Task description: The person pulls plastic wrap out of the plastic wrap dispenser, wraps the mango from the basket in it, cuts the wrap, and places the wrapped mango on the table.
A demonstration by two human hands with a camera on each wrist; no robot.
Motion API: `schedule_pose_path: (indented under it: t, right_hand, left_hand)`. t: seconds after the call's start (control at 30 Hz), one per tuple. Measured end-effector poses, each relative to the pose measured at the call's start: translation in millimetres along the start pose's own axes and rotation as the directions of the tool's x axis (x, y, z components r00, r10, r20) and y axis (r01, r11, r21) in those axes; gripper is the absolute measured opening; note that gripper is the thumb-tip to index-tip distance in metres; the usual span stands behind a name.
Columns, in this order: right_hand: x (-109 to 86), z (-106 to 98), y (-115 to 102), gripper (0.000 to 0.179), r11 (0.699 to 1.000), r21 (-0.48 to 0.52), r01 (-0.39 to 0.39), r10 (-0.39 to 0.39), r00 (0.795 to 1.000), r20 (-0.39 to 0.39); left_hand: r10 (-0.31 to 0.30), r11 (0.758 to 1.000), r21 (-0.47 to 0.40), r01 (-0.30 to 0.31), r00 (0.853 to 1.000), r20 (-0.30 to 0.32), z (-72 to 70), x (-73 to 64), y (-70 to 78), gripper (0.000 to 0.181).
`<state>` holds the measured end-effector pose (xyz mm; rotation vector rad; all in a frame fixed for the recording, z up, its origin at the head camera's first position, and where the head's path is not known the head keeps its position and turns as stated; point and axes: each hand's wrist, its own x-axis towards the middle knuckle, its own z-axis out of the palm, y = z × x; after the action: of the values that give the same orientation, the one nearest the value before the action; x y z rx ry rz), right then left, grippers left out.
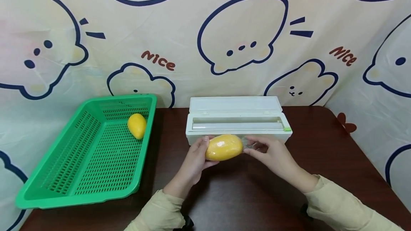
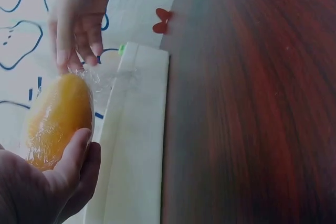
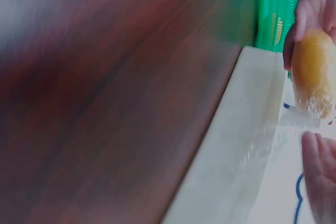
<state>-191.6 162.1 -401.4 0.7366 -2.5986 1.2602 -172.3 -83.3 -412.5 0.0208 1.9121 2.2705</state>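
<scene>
My left hand (image 1: 196,158) grips a yellow mango (image 1: 224,147) by its left end, above the table. Clear cling film (image 2: 100,80) covers the mango, shiny and wrinkled, and a loose bunch sticks out at its right end. There my right hand (image 1: 273,154) holds the film between thumb and fingers. In the left wrist view the left thumb (image 2: 73,150) lies along the mango's side. Just behind both hands stands a white cling film box (image 1: 237,118), its lid raised and a roll inside.
A green plastic basket (image 1: 146,156) stands on the left, with another yellow mango (image 1: 137,126) against its right wall. The dark brown table (image 1: 244,202) runs back to a cloth with cartoon drawings (image 1: 179,27). A green slider (image 1: 287,129) sits at the box's right end.
</scene>
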Motion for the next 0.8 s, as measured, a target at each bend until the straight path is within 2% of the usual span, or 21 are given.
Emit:
schedule_pose_path:
  t: [0.03, 0.07, 0.1, 0.17, 0.23, 0.27, 0.33, 0.43, 0.53, 0.67, 0.8]
  right_hand:
    - [0.1, 0, 0, 0.039, 0.993, 0.093, -0.079, 0.076, 0.996, 0.039]
    - [0.3, 0, -1, 0.041, 0.969, 0.191, -0.158, 0.145, 0.986, 0.081]
    - [0.6, 0, -1, 0.044, 0.927, 0.289, -0.238, 0.210, 0.970, 0.124]
    - [0.9, 1, -2, 0.051, 0.811, 0.449, -0.374, 0.314, 0.927, 0.205]
    - [0.8, 2, -5, 0.054, 0.692, 0.559, -0.457, 0.377, 0.889, 0.260]
    - [0.7, 2, -6, 0.055, 0.646, 0.591, -0.484, 0.399, 0.874, 0.279]
    - [0.4, 3, -7, 0.056, 0.584, 0.618, -0.526, 0.430, 0.846, 0.314]
    - [-0.4, 6, -9, 0.058, 0.534, 0.627, -0.568, 0.456, 0.818, 0.352]
    - [-1.3, 8, -9, 0.058, 0.516, 0.622, -0.589, 0.467, 0.802, 0.372]
    - [-1.4, 11, -11, 0.059, 0.488, 0.642, -0.591, 0.470, 0.798, 0.378]
    - [0.4, 12, -15, 0.061, 0.432, 0.689, -0.581, 0.463, 0.799, 0.383]
  left_hand:
    - [0.011, 1.000, 0.004, -0.011, 1.000, 0.003, 1.6, -0.6, -0.2, 0.047]
    - [0.020, 1.000, 0.006, -0.020, 1.000, 0.006, 3.1, -1.0, -0.7, 0.047]
    - [0.027, 1.000, 0.004, -0.027, 1.000, 0.008, 4.5, -1.5, -1.1, 0.047]
    - [0.033, 0.999, 0.003, -0.033, 0.999, 0.012, 6.9, -2.4, -1.8, 0.046]
    - [0.033, 0.999, -0.002, -0.033, 0.999, 0.017, 8.7, -3.4, -2.3, 0.045]
    - [0.030, 1.000, -0.001, -0.030, 0.999, 0.018, 9.5, -4.0, -2.6, 0.045]
    - [0.028, 1.000, 0.007, -0.028, 0.999, 0.018, 11.4, -5.3, -2.8, 0.044]
    - [0.044, 0.999, 0.029, -0.045, 0.999, 0.018, 15.1, -7.0, -3.1, 0.043]
    - [0.064, 0.997, 0.050, -0.065, 0.998, 0.019, 18.7, -8.0, -3.7, 0.042]
    - [0.084, 0.995, 0.058, -0.085, 0.996, 0.018, 22.4, -7.7, -4.0, 0.041]
    - [0.087, 0.995, 0.045, -0.087, 0.996, 0.016, 23.8, -6.1, -4.0, 0.041]
